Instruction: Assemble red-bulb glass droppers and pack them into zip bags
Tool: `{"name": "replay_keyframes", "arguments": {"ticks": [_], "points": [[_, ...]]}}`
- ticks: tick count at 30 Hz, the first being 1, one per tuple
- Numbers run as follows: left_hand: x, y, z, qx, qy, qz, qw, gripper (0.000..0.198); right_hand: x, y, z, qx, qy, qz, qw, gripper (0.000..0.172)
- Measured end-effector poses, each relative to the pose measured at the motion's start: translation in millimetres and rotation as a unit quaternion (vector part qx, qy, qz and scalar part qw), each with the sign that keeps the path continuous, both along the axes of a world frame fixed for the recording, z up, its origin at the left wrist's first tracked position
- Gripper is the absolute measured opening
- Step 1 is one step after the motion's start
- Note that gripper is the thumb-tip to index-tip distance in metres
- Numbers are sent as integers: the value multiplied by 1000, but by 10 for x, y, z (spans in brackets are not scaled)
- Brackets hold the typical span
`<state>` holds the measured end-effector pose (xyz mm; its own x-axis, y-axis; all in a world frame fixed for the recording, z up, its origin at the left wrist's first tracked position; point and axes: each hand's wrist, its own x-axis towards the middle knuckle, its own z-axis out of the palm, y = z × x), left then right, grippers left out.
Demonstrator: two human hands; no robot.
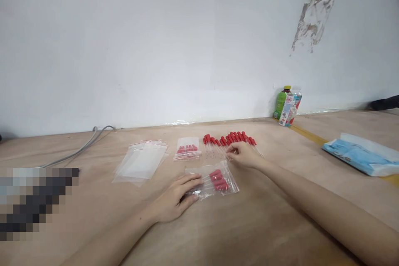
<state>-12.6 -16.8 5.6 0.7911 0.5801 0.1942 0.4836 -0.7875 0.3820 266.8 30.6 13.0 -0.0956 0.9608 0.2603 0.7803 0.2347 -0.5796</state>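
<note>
My left hand (179,197) lies flat, fingers stretched, on the left end of a clear zip bag (205,193). Inside that bag are several droppers (220,185) with red bulbs and thin pale stems, bulbs to the right. Just beyond, my right hand (241,153) is closed in a pinch at the near side of a row of loose red-bulbed droppers (233,137). What its fingertips hold, if anything, is hidden. A filled bag (188,143) with red bulbs showing lies behind my left hand. To the left is a stack of flat zip bags (141,162).
A blue and white soft pack (358,153) lies on the right of the wooden table (218,232). A green bottle (279,106) and a printed clear bottle (289,110) stand by the wall. Grey cables (82,147) run at the left, near a pixelated area.
</note>
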Motion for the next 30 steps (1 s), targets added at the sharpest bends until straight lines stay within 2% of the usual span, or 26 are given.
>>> {"name": "replay_keyframes", "arguments": {"ticks": [2, 5, 11, 15, 19, 21, 24, 27, 30], "points": [[5, -7, 10, 5, 6, 2, 1000, 38, -85, 129, 60, 22, -45, -36, 998, 11], [7, -15, 21, 16, 16, 0, 1000, 38, -282, 337, 69, 9, -62, -70, 996, 14], [-8, -14, 25, 17, 33, -5, 999, 41, -596, 602, -13, -52, -88, -134, 986, 39], [-19, -7, 24, 13, 42, -4, 999, 43, -623, 592, 30, -64, -88, -144, 984, 45], [-26, 8, 16, 15, 43, 8, 999, 46, -474, 417, 120, -35, -68, -120, 990, 55], [-25, 15, 13, 19, 46, 8, 999, 46, -337, 286, 119, -3, -25, -106, 994, 58], [-22, 23, 9, 18, 51, 9, 998, 45, -122, 87, 16, 30, 147, -104, 983, 64], [-23, 26, 8, 14, 51, 11, 999, 45, -2, -63, -142, 2, 321, -107, 941, 67], [-24, 22, 12, 11, 49, 10, 999, 45, -20, -131, -258, -14, 426, -112, 898, 62]]}}
